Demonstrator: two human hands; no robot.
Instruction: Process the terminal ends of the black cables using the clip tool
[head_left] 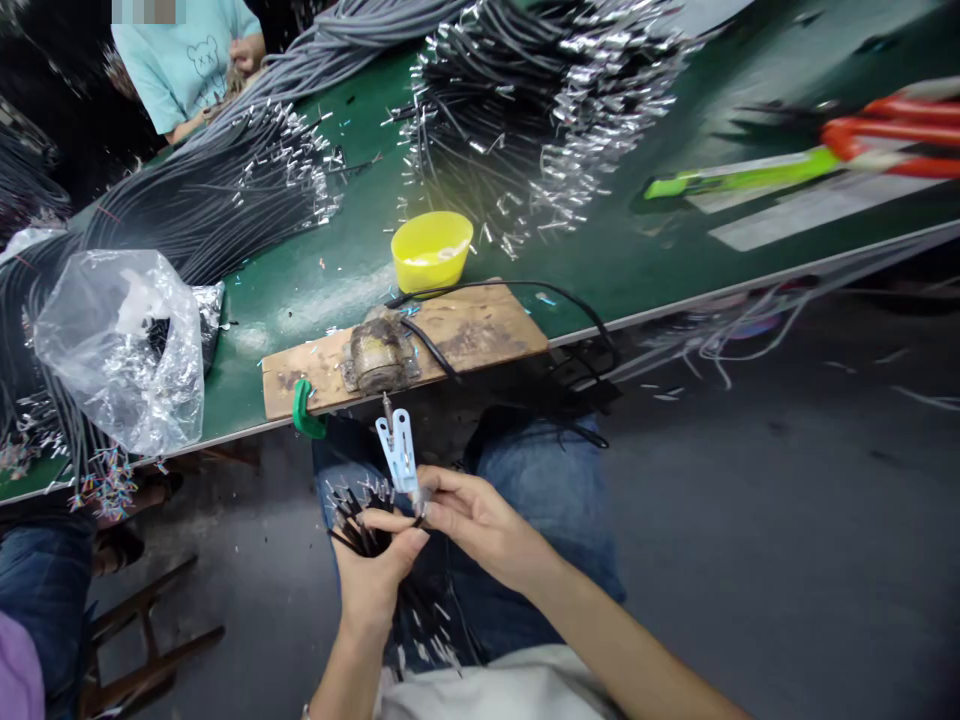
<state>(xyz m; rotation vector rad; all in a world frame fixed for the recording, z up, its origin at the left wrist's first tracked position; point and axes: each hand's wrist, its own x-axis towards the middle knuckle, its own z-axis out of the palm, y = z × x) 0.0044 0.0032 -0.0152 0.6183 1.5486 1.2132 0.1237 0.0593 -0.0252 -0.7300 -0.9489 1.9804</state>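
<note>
My left hand point(375, 585) is closed around a bundle of short black cables point(364, 520) with stripped, silvery ends, held over the lap. One cable stands out from the bundle between its thumb and forefinger. My right hand point(480, 515) pinches at the end of that cable, just below a light blue clothes peg point(398, 450); its fingertips partly hide the cable end. The peg hangs from the shaft of a small, grimy motor point(379, 355). This motor sits on a wooden board point(480, 325) at the bench edge.
A green clamp point(304, 408) grips the board's left end. Behind the board stands a yellow bowl point(431, 255). Cable bundles point(487, 120), a clear plastic bag point(120, 350), a lime-green cutter point(742, 175) and orange-handled tools point(892, 130) lie on the green bench. Another person point(187, 70) sits across.
</note>
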